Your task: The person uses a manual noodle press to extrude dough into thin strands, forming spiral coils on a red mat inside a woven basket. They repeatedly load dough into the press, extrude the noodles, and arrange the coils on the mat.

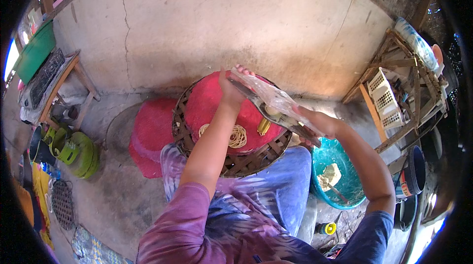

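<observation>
My left hand grips the upper left end of a long, dark, tilted board with clear plastic sheeting over it. My right hand is closed on its lower right end. A pale rounded piece shows at the board's middle, partly hidden. Beneath, a red mat lies on a woven round tray at my lap. On the mat are pale dough-like strand coils, partly hidden by my left forearm, and a gold cylinder just under the board.
A teal basin with a pale lump sits right. Red cloths lie left on the floor. Green gas cylinders and a wooden bench stand left. A wooden rack and dark bucket are right. A cracked wall is ahead.
</observation>
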Motion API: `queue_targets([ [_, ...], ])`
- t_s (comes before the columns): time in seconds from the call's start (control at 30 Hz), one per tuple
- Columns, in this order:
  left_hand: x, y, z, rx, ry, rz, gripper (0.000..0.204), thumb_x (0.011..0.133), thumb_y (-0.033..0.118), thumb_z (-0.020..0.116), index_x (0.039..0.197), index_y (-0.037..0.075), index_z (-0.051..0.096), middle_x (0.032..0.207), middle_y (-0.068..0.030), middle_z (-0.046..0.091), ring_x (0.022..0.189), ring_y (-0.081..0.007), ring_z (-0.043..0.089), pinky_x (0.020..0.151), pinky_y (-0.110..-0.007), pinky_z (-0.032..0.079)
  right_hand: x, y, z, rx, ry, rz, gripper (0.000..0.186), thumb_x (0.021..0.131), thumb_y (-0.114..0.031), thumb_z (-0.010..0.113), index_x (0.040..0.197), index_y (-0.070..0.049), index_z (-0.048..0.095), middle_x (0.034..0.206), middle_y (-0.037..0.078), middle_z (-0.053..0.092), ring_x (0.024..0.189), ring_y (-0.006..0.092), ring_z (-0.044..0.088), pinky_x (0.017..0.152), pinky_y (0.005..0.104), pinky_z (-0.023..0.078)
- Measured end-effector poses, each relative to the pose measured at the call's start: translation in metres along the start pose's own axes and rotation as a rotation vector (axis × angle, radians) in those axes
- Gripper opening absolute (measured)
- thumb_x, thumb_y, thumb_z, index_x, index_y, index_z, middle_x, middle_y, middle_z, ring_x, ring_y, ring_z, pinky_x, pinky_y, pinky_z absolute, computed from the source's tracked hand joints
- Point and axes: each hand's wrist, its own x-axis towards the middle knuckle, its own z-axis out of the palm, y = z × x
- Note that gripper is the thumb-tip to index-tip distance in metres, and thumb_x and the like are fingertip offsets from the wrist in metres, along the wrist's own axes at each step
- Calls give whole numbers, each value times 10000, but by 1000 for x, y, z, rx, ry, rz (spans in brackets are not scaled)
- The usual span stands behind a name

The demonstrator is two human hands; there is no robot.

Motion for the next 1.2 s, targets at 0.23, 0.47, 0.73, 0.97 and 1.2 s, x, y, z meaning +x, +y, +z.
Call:
queue_targets([
  [0.23,-2,22,9,123,-267,101,422,923,532,379,817,138,486,708,18,470,677,-166,490,764,-366,424,-10,-18,5,-102,45,-79,806,905,-733,284,875,0,617,614,78,562,525,166,569,479,323,466],
  [0.47,-2,6,30,82,-164,116,434,951,525,314,797,149,467,672,26,440,626,-160,454,718,-360,417,-17,-25,4,-169,163,-107,774,928,-681,326,974,27,634,615,75,564,511,148,566,453,297,443],
  [0.73,-20,-1,30,124,-102,86,396,952,470,310,773,150,458,645,21,424,604,-164,442,673,-369,409,-25,-2,7,-114,147,-84,780,921,-694,315,824,20,613,619,78,571,513,155,576,436,301,438],
  [0.97,-11,-19,34,415,112,-42,437,932,490,331,931,106,540,797,-10,534,752,-181,505,740,-366,428,-17,26,3,-30,222,-102,747,907,-699,360,936,13,585,603,60,559,485,146,575,392,280,443],
  [1.2,-52,-29,-15,1812,-162,-490,580,927,526,413,1289,87,530,1257,-99,583,1169,-222,509,1077,-383,295,-18,53,4,108,208,-220,729,915,-683,364,981,9,583,630,65,567,501,138,566,408,269,437],
])
